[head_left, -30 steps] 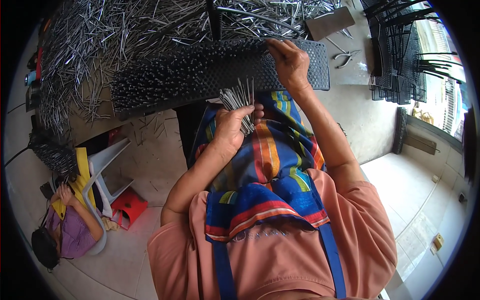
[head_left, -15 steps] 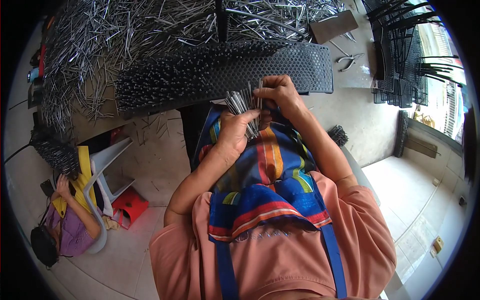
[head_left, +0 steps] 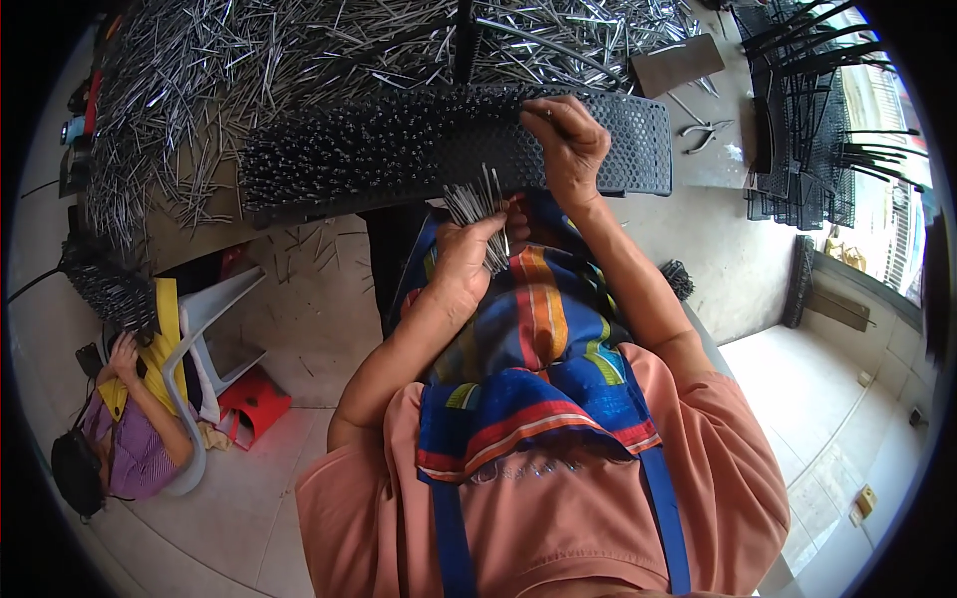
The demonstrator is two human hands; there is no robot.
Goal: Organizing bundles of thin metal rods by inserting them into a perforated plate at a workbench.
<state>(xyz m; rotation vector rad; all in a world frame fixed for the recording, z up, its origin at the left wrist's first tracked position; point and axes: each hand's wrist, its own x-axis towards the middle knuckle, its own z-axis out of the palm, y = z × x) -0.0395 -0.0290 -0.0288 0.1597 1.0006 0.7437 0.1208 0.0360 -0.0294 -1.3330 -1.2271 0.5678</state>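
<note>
The right hand shifts from the metal rods to the black panel, pinched closed, contents unclear; the left hand clasps the rods; lettering marks the shirt.

Your light pours in from the right — the window there burns out to white, and the floor on that side glares. Towards your left it turns dimmer and greyer. The loose metal sticks throw small glints. Straight edges bow near the rim — your corners fall to black.
</note>
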